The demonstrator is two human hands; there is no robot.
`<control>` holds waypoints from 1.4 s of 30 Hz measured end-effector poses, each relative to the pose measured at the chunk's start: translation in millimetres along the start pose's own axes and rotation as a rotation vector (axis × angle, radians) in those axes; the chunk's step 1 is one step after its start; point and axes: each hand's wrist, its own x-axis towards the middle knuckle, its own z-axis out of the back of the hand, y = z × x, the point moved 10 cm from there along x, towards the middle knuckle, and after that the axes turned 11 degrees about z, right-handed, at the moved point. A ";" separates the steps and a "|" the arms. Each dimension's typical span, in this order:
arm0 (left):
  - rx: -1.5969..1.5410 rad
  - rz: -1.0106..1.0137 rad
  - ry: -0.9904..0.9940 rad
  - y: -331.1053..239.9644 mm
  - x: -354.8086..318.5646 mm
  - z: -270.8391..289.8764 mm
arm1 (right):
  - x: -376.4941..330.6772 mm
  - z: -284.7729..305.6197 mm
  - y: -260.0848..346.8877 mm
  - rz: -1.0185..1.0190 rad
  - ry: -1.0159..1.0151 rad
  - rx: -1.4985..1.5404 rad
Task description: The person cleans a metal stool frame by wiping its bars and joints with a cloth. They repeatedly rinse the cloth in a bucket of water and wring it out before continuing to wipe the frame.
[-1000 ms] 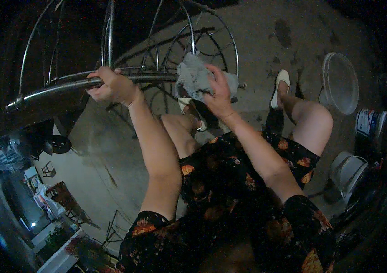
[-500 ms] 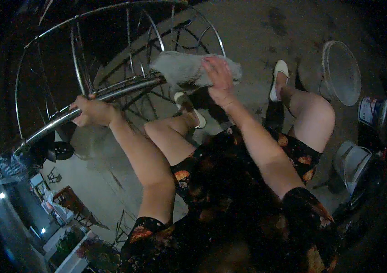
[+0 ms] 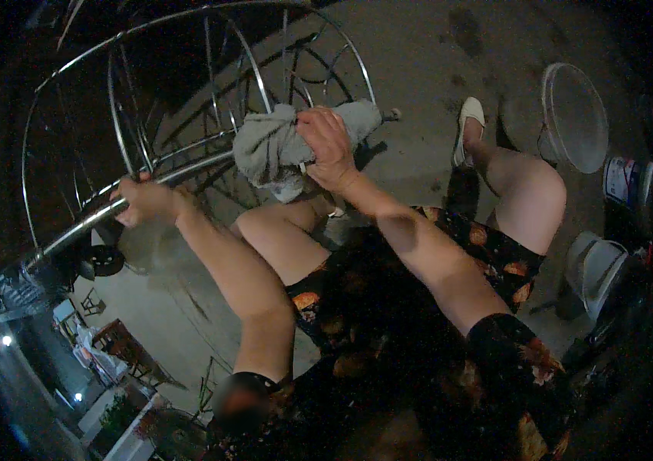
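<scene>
A shiny metal frame of tubes and curved bars (image 3: pixel 113 115) stretches across the upper left. My left hand (image 3: pixel 150 203) is closed around its near straight tube (image 3: pixel 197 166). Farther right along that tube, a bunched grey cloth (image 3: pixel 261 146) is wrapped over the metal and hides a stretch of it. My right hand (image 3: pixel 328 147) is closed over the cloth, pressing it around the tube. The tube's end (image 3: pixel 395 115) pokes out beyond the cloth on the right.
My knees are on either side under the frame, and a white shoe (image 3: pixel 471 123) rests on the concrete floor. Right of it stand a pale bucket (image 3: pixel 572 119), a labelled tub (image 3: pixel 619 180) and another whitish container (image 3: pixel 596 273). A brown wooden chair (image 3: pixel 123 346) is at lower left.
My right hand and the cloth have moved left along the tube and slightly nearer to me, uncovering its right end. The left hand keeps its grip, with the frame shifted slightly left.
</scene>
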 end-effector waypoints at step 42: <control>0.277 -0.127 -0.025 -22.6 -13.0 3.7 | -31.7 -90.1 -19.7 -1.440 -0.698 1.442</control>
